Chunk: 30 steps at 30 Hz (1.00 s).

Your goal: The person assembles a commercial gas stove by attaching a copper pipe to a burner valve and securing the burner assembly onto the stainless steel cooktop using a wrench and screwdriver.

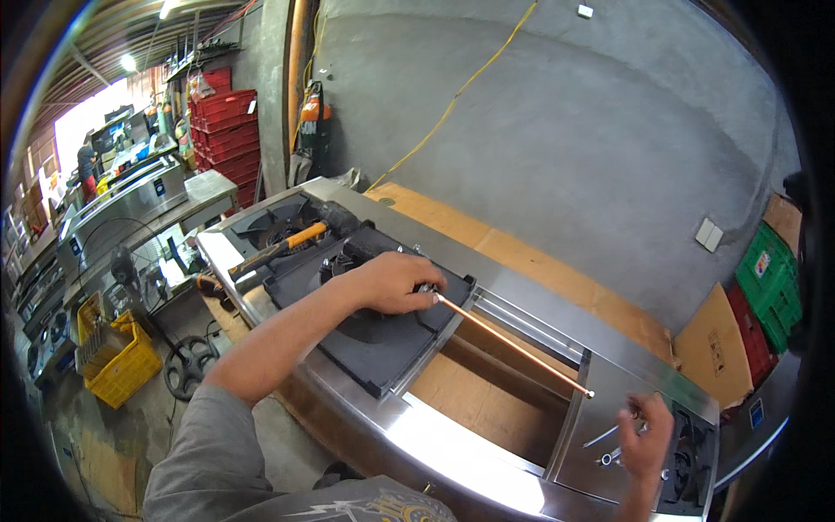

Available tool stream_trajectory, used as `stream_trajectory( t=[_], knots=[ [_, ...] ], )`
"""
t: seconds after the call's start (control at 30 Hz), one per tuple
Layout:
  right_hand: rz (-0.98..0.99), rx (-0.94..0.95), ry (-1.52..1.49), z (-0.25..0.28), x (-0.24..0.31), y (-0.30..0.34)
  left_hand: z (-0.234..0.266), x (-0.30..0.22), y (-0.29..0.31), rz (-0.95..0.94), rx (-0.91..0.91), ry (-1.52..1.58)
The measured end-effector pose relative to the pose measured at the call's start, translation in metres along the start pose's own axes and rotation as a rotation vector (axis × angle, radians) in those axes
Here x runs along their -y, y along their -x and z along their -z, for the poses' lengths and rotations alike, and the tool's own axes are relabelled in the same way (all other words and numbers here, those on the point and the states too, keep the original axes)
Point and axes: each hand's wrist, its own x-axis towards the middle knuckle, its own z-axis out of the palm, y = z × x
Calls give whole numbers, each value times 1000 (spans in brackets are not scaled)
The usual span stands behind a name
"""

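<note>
Copper-orange tube point(513, 347), blk grate point(380, 355), gry sleeve point(211, 452), ylw crate point(130, 367)

The single wide view looks from the person's head, close above the metal counter point(461, 448), facing down and forward. The copper pipe point(513, 345) lies just right of centre; the wall point(565, 130) fills the upper right, the person's shirt point(209, 452) the lower left.
</note>
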Motion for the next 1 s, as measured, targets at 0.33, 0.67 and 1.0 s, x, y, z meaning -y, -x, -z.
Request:
stream_trajectory(
  t=[0.33,0.67,1.0],
  knots=[
    [211,499,120,-190,170,-132,3,17,-22,-217,157,-42],
    [16,541,54,-205,190,-138,-12,24,-24,-293,19,26],
    [5,423,131,-208,205,-131,-17,28,-20,-315,-46,55]
  ],
)
